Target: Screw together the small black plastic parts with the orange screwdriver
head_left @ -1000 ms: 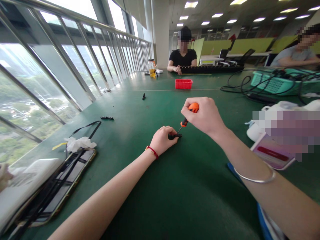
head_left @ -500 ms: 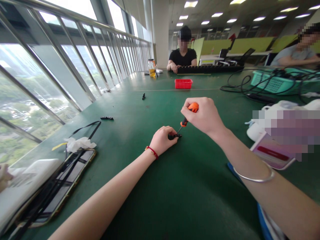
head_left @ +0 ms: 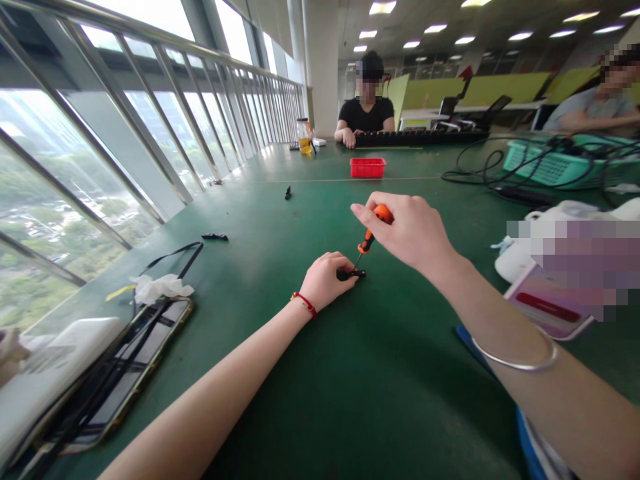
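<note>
Our left hand [head_left: 327,281], mid-frame, pinches and partly hides a black piece [head_left: 359,273]; our right hand [head_left: 409,230], thumb out, curls round an orange screwdriver [head_left: 367,241].

tray [head_left: 368,169] on table [head_left: 280,387], screwdriver [head_left: 367,240] before it, basket [head_left: 533,168] right, bottle [head_left: 305,143] behind left

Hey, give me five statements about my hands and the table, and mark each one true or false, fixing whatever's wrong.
1. The right hand holds the screwdriver. True.
2. The left hand holds the bottle. False: it holds the black part.
3. The screwdriver points down toward the black part. True.
4. The screwdriver's handle is plain blue. False: it is orange and black.
5. The red tray lies beyond both hands. True.
</note>
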Demonstrator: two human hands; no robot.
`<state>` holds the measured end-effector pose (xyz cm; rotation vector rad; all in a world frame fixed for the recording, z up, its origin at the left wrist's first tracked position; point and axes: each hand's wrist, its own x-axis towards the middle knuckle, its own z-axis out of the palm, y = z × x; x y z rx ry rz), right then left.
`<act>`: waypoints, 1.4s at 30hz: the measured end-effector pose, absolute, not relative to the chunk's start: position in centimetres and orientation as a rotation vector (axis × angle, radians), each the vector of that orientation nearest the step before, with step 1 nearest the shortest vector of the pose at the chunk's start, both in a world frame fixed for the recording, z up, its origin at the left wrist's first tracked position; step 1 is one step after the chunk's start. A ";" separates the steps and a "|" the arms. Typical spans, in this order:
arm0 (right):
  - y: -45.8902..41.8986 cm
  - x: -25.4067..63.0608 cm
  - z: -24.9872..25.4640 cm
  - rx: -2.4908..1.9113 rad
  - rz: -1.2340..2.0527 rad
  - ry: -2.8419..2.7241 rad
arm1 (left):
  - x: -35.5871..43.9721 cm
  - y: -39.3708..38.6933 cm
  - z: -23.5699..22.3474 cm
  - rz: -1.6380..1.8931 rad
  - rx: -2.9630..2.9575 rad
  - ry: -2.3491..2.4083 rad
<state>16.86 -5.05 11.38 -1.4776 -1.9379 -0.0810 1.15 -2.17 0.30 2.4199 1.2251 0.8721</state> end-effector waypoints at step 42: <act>-5.4 16.7 11.6 -1.473 -0.166 -1.972 | 1.1 -1.8 0.2 0.790 2.480 1.192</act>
